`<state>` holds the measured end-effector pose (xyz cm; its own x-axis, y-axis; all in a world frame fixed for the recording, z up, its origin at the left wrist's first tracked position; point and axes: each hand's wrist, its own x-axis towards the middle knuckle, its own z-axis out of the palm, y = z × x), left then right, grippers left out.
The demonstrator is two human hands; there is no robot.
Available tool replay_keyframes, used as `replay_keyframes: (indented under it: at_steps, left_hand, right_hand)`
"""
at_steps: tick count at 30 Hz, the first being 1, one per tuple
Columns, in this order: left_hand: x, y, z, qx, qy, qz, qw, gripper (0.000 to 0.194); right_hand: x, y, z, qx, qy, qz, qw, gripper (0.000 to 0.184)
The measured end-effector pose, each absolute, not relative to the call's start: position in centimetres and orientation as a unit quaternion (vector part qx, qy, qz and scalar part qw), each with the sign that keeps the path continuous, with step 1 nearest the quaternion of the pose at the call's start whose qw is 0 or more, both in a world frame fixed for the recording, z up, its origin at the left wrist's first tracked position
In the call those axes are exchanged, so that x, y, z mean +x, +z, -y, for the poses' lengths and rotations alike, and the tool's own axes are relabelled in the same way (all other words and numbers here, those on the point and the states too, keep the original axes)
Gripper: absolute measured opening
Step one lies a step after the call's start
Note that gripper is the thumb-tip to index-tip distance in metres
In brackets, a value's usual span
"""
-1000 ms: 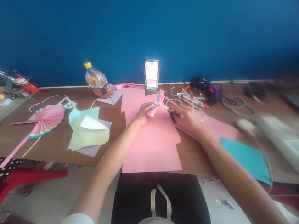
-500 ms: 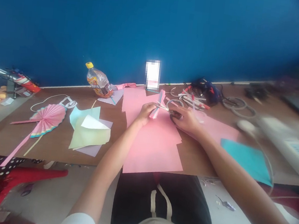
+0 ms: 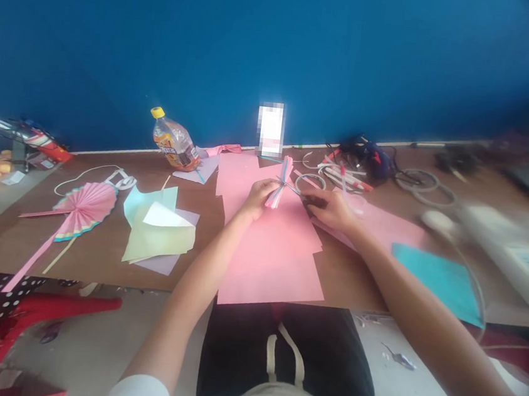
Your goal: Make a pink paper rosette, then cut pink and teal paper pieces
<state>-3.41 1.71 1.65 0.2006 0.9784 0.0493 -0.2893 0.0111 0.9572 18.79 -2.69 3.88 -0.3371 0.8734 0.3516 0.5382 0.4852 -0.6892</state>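
Right hand shifted slightly; left hand grips pleated bundle mid-table.

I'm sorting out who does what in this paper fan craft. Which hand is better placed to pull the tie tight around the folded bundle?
Probably the right hand: it sits at the loose tie end beside the folded paper bundle, while the left hand is already gripping that bundle and steadying it.
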Motion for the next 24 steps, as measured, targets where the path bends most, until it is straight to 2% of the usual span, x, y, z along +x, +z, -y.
replay_keyframes:
  at_steps: [9,19,24]
  left_hand:
    - [-3.40,2.03,-1.48,0.467,0.517,-0.364,0.619,0.021]
    - [-3.39,1.92,-1.52,0.465,0.525,-0.359,0.616,0.022]
    - [-3.37,1.87,-1.67,0.448,0.535,-0.362,0.618,0.020]
  right_hand:
    - [18.85,4.12,2.80,-0.448,0.260,0.779,0.353,0.032]
    - [18.33,4.16,2.95,-0.425,0.342,0.744,0.386,0.042]
    - [18.35,3.64,2.90,-0.423,0.338,0.748,0.383,0.037]
